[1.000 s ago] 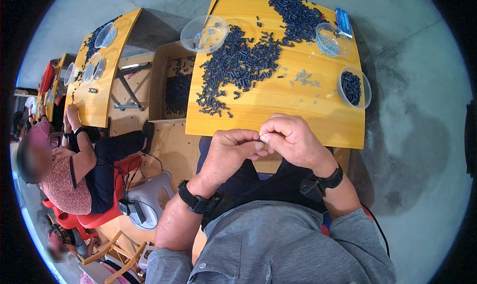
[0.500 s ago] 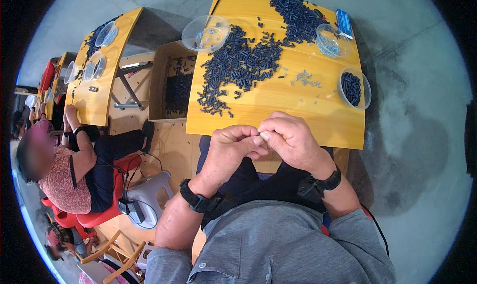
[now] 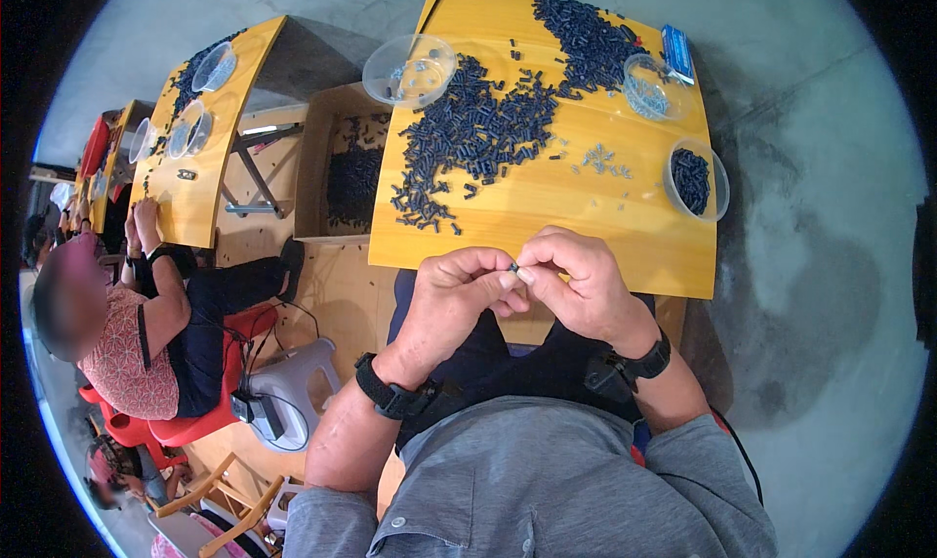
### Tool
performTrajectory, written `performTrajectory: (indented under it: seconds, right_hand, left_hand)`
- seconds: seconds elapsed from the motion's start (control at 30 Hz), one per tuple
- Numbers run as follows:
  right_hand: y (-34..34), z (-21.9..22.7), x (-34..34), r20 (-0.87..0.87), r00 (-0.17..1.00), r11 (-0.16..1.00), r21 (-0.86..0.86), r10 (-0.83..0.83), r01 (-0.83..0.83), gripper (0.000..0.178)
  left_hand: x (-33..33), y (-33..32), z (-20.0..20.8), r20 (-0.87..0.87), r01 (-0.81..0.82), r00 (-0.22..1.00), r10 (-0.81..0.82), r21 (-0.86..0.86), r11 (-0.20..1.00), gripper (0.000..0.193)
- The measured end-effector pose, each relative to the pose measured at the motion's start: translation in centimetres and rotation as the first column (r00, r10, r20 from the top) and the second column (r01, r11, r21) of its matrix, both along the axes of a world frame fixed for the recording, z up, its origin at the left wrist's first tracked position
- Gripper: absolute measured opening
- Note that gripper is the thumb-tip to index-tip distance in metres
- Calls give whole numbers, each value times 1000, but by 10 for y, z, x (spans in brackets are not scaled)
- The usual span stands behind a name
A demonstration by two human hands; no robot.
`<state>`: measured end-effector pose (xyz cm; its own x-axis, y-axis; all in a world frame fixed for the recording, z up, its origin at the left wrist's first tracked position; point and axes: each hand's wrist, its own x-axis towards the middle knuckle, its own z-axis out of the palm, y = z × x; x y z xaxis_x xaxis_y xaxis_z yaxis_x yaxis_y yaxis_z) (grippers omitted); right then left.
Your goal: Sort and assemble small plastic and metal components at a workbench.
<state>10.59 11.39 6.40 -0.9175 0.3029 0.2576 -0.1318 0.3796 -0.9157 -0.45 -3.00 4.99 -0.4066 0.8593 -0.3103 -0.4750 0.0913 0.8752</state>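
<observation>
Left hand (image 3: 451, 289), right hand (image 3: 583, 280): both pinching narrowly!
They're holding one tiny dark piece (image 3: 513, 267) near the flat yellow tabletop (image 3: 625, 236).

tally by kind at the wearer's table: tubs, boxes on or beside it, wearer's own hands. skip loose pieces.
Clear round tubs: 3
Blue box: 1
Open cardboard box: 1
Wearer's hands, left hand and right hand: 2
Total: 7
</observation>
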Motion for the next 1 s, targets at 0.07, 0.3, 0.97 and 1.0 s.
performTrajectory:
  seconds: [0.07, 0.3, 0.97, 1.0]
  right_hand:
    - [0, 1, 0, 1, 1000, 1000, 10, 4, -4, 6]
    - [1, 3, 0, -11, 999, 998, 48, 33, -32, 6]
    - [-2, -2, 4, -90, 994, 991, 126, 62, -50, 10]
    - [-2, -2, 6, -86, 995, 992, 115, 59, -49, 10]
  left_hand:
    - [0, 0, 0, -16, 17, 1000, -17, -3, 1000, 9]
    - [-2, -1, -2, -34, 33, 999, -32, 10, 999, 9]
    - [-2, -4, -1, -23, 82, 996, -81, 29, 996, 8]
    - [-1, -4, -2, -20, 84, 996, -84, 29, 996, 8]
